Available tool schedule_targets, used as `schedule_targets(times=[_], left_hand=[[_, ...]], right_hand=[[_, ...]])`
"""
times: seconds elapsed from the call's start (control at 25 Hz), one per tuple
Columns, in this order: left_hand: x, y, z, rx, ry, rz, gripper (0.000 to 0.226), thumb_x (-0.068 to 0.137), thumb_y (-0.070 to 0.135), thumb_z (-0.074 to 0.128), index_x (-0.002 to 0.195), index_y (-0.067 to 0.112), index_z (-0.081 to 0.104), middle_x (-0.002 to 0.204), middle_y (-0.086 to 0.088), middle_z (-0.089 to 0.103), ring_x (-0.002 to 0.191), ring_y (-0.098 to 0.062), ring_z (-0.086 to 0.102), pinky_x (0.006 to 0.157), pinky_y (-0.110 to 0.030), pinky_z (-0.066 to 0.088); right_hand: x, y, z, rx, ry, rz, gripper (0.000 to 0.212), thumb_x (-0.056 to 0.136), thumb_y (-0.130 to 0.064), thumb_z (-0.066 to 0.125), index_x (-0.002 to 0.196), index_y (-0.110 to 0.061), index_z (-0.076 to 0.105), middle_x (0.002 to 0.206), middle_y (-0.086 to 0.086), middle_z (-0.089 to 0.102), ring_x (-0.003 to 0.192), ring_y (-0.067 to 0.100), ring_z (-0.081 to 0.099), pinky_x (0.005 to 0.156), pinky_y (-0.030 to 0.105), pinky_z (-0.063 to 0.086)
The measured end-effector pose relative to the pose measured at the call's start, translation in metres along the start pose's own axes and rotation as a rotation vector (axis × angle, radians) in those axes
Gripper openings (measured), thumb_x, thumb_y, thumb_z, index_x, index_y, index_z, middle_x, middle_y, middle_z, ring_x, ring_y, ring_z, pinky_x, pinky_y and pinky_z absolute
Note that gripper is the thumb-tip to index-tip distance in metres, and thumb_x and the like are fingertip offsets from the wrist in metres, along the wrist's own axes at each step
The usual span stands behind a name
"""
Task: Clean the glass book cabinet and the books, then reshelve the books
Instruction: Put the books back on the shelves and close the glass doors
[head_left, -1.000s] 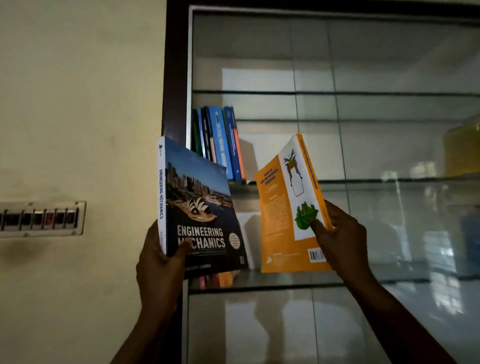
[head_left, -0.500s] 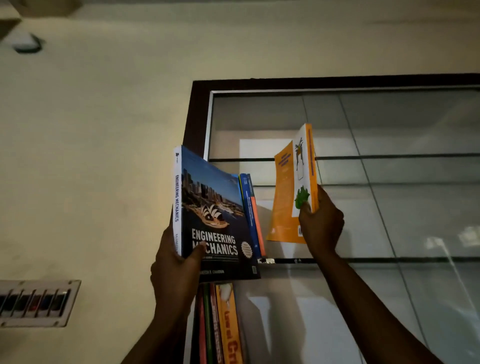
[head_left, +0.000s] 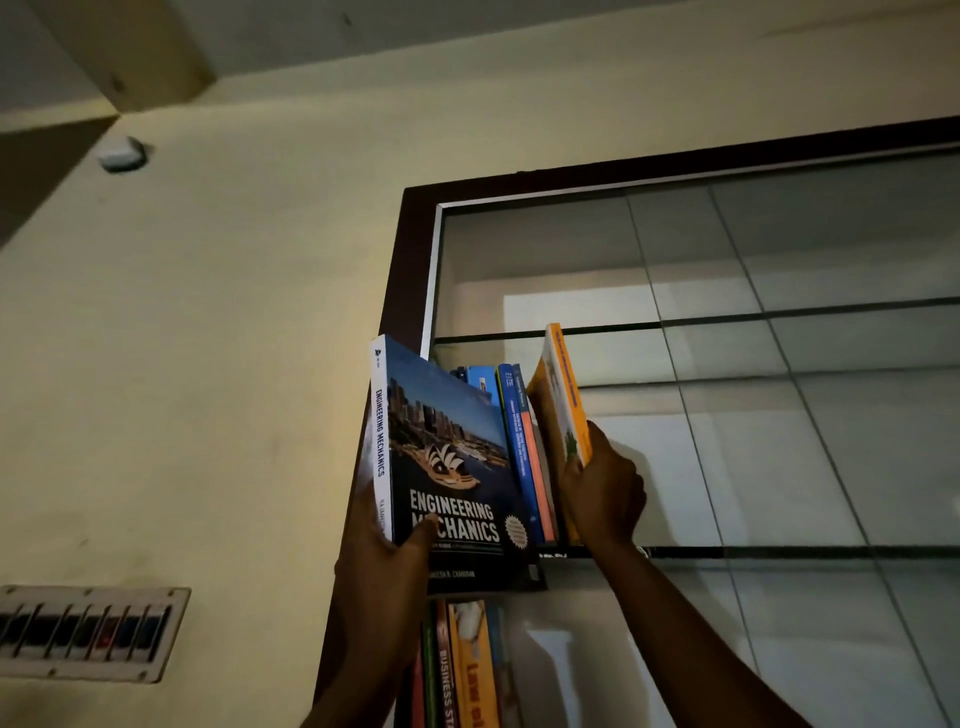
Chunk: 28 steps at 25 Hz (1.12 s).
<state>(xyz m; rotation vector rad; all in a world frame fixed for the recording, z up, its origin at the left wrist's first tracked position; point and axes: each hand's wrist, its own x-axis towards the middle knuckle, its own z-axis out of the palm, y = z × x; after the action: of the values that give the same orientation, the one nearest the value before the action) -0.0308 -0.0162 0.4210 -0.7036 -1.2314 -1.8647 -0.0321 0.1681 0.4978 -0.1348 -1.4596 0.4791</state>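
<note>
Though room dim, cabinet glass (head_left: 779, 441) reflects; cream wall (head_left: 234, 338), switch panel (head_left: 88, 631) L.

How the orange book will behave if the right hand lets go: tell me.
Probably light: the right hand holds the slim orange book by its lower end alone. Likely to tip: it stands tilted, with no book on its right. It may slide, since the glass shelf looks smooth; the blue books at its left might catch it.

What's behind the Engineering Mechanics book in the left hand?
Visible: blue books upright on the glass shelf; their tops and the rightmost spines show. How many stand further left is covered by the Engineering Mechanics book.
</note>
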Motion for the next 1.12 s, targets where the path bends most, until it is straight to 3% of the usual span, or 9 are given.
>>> schedule_targets(times=[0.16,0.28,0.48,0.6,0.68,0.76,0.92,1.04,1.12], left_hand=[[0.006,0.001,0.004,0.069,0.015,0.070,0.061,0.082,0.012,0.067,0.136,0.026,0.043,0.121,-0.003,0.062,0.100,-0.022,0.064,0.085,-0.045,0.054],[0.011,0.000,0.004,0.133,-0.010,0.105,0.060,0.084,0.013,0.066,0.138,0.024,0.041,0.126,0.001,0.059,0.099,-0.014,0.060,0.070,-0.018,0.051],[0.009,-0.007,0.007,0.186,0.027,0.110,0.057,0.084,0.011,0.065,0.136,0.021,0.043,0.125,-0.001,0.059,0.104,-0.018,0.060,0.066,-0.011,0.040],[0.001,-0.004,0.013,0.247,0.051,0.160,0.058,0.084,0.016,0.066,0.135,0.024,0.041,0.128,-0.002,0.056,0.109,-0.020,0.057,0.079,-0.026,0.048],[-0.013,-0.002,0.018,0.294,0.057,0.211,0.063,0.084,0.017,0.065,0.139,0.027,0.036,0.129,-0.001,0.056,0.111,-0.022,0.057,0.089,-0.034,0.047],[-0.033,0.002,0.024,0.398,0.053,0.256,0.069,0.082,0.013,0.067,0.142,0.025,0.034,0.123,-0.004,0.059,0.103,-0.019,0.058,0.084,-0.029,0.045],[-0.058,-0.007,0.039,0.522,-0.078,0.505,0.080,0.063,0.010,0.084,0.133,0.017,0.047,0.088,-0.002,0.070,0.067,-0.004,0.065,0.067,-0.010,0.041],[-0.065,-0.003,0.058,0.308,-0.452,0.488,0.069,0.082,0.044,0.065,0.124,0.071,0.017,0.110,0.023,0.049,0.079,0.027,0.050,0.082,-0.008,0.047],[-0.065,0.002,0.069,0.307,-0.559,0.503,0.061,0.071,0.081,0.038,0.124,0.067,0.010,0.112,0.042,0.033,0.093,0.039,0.032,0.082,0.006,0.032]], right_hand=[[0.003,0.002,0.036,-0.070,-0.205,0.100,0.043,0.093,-0.016,0.048,0.136,-0.018,0.044,0.117,0.017,0.061,0.107,0.036,0.058,0.083,0.036,0.045],[0.006,0.013,0.048,0.006,-0.357,0.173,0.044,0.097,-0.026,0.043,0.140,-0.019,0.037,0.125,0.020,0.056,0.113,0.038,0.052,0.091,0.038,0.041],[0.010,0.017,0.023,0.063,-0.797,-0.015,0.052,0.100,-0.036,0.028,0.148,-0.021,0.013,0.151,0.012,0.028,0.136,0.029,0.034,0.112,0.042,0.028],[0.000,-0.027,-0.018,0.292,-0.557,-0.043,0.052,0.097,-0.033,0.044,0.144,-0.021,0.028,0.141,0.002,0.042,0.124,0.020,0.046,0.100,0.026,0.042],[-0.019,-0.065,-0.045,0.552,-0.719,-0.078,0.044,0.090,-0.047,0.049,0.132,-0.034,0.041,0.125,-0.008,0.054,0.106,0.010,0.055,0.089,0.021,0.048],[-0.037,-0.088,-0.058,0.592,-0.804,-0.082,0.041,0.083,-0.053,0.055,0.120,-0.040,0.045,0.109,-0.014,0.059,0.093,0.007,0.059,0.085,0.025,0.048],[-0.042,-0.086,-0.072,0.418,-0.455,-0.109,0.048,0.085,-0.036,0.063,0.128,-0.025,0.044,0.112,-0.004,0.061,0.093,0.014,0.061,0.069,0.010,0.049],[-0.034,-0.067,-0.094,0.257,-0.248,-0.120,0.047,0.092,-0.023,0.054,0.137,-0.019,0.040,0.127,0.004,0.058,0.098,0.015,0.061,0.061,0.005,0.042],[-0.026,-0.056,-0.111,0.186,-0.153,-0.168,0.051,0.092,-0.020,0.054,0.140,-0.020,0.036,0.127,0.004,0.058,0.103,0.017,0.062,0.071,0.013,0.045]])
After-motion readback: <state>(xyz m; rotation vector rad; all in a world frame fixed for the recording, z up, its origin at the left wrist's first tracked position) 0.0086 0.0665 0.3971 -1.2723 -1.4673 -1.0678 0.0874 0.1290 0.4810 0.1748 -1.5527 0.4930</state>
